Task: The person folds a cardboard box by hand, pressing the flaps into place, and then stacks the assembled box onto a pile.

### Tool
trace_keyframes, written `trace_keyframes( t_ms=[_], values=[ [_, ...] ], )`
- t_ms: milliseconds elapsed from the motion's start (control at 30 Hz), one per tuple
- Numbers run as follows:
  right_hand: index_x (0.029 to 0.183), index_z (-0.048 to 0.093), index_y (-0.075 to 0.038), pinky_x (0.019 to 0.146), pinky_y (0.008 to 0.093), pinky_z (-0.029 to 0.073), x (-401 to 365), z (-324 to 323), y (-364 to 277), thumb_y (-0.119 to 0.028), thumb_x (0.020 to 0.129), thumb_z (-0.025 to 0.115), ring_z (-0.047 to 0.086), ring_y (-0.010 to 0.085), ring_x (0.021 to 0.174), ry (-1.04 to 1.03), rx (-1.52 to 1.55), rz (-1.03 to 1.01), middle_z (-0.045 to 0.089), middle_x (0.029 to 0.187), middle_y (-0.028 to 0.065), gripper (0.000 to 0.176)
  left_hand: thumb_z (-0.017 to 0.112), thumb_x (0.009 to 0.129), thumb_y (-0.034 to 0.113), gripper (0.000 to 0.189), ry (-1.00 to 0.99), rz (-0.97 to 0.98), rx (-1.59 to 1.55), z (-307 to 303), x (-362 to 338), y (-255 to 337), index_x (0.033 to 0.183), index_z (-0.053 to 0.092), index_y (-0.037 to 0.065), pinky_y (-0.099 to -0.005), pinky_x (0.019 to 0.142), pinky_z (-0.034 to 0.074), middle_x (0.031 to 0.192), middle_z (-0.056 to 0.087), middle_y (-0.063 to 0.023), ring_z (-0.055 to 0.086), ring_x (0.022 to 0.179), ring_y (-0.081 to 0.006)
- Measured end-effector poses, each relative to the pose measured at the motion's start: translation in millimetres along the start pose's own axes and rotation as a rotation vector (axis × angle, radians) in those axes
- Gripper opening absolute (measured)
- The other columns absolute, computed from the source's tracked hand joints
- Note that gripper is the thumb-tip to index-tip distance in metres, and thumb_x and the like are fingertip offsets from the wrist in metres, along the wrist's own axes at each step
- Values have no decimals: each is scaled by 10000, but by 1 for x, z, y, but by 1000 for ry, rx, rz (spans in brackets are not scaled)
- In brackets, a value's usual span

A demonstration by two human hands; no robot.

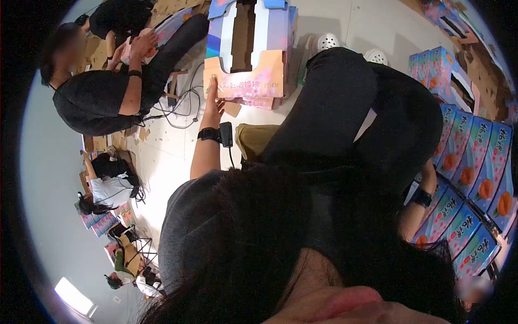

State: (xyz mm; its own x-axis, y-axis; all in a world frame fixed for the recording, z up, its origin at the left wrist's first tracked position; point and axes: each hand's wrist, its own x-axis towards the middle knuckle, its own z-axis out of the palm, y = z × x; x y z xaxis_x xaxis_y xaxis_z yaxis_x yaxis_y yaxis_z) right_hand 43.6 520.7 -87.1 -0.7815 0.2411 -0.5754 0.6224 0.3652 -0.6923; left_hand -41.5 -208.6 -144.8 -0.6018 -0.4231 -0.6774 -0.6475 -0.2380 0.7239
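Observation:
My left hand [217,96] is at the near left corner of a printed cardboard fruit box [248,81]. Its thumb presses on the peach-coloured end panel, and its fingers curl below the edge. The box has a long opening in its top, with brown cardboard showing inside. More printed cardboard shows just under it. On the other side, my right hand [429,171] is mostly hidden behind my thigh, beside stacked blue and pink boxes [468,168]; its fingers do not show. Both wrists wear black straps.
A person in black [97,102] sits at the left, handling a pink thing. Cables [186,110] lie on the pale floor [167,143] between us, with cardboard scraps. More people [113,181] work further back. Another open box [458,81] stands at the upper right.

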Motion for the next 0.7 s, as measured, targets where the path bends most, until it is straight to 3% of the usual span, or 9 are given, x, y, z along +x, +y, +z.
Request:
trace_keyframes(
  t_ms=[167, 200, 300, 400, 500, 633, 700],
  values=[
    [1403, 455, -17, 1023, 276, 349, 5, -1, -5, -325, 1013, 444, 477, 151, 1205, -3, -51, -32, 517, 1362, 26, 497, 577, 596, 881, 1047, 108, -67, -15, -14, 19, -4, 1427, 407, 266, -340, 885, 273, 1225, 480, -17, 429, 1074, -185],
    [1401, 457, -18, 1021, 276, 351, 6, 0, -8, -323, 1013, 445, 480, 151, 1203, -6, -64, -38, 520, 1359, 26, 495, 586, 602, 869, 993, 127, -58, 3, -18, 23, -6, 1411, 425, 316, -318, 864, 265, 1249, 488, 9, 427, 1076, -169],
    [1396, 464, -20, 1017, 276, 355, 4, -1, -14, -318, 1010, 448, 487, 150, 1194, -7, -108, -45, 530, 1350, 27, 487, 593, 604, 863, 965, 118, 12, -8, -26, 30, -4, 1375, 456, 298, -348, 834, 310, 1297, 477, -20, 432, 1105, -177],
    [1391, 471, -23, 1013, 275, 358, 2, 0, -21, -313, 1008, 451, 495, 150, 1186, -10, -159, -49, 540, 1341, 28, 481, 596, 609, 858, 972, 273, -101, -57, -20, 30, 5, 1362, 476, 255, -398, 861, 345, 1319, 473, -46, 442, 1149, -203],
    [1386, 479, -26, 1009, 275, 362, 2, 0, -25, -308, 1006, 454, 503, 150, 1178, -14, -202, -47, 549, 1332, 29, 474, 593, 645, 838, 1051, 135, -109, -162, -27, 39, 6, 1449, 378, 197, -476, 1088, 234, 1487, 351, -111, 324, 1359, -286],
    [1380, 488, -30, 1004, 274, 368, -8, -1, -30, -301, 1003, 458, 513, 149, 1167, -18, -285, -26, 562, 1320, 30, 465, 570, 699, 810, 912, -29, -84, -305, -29, 47, 0, 1384, 467, 217, -467, 1053, 290, 1438, 425, -60, 387, 1317, -260],
    [1377, 493, -32, 1001, 274, 370, -10, -5, -29, -298, 1002, 460, 519, 149, 1161, -22, -291, -10, 569, 1314, 31, 460, 584, 829, 646, 683, -75, 32, -468, -39, 65, -12, 1334, 525, 190, -419, 1010, 386, 1327, 540, -26, 486, 1238, -223]
  ],
)
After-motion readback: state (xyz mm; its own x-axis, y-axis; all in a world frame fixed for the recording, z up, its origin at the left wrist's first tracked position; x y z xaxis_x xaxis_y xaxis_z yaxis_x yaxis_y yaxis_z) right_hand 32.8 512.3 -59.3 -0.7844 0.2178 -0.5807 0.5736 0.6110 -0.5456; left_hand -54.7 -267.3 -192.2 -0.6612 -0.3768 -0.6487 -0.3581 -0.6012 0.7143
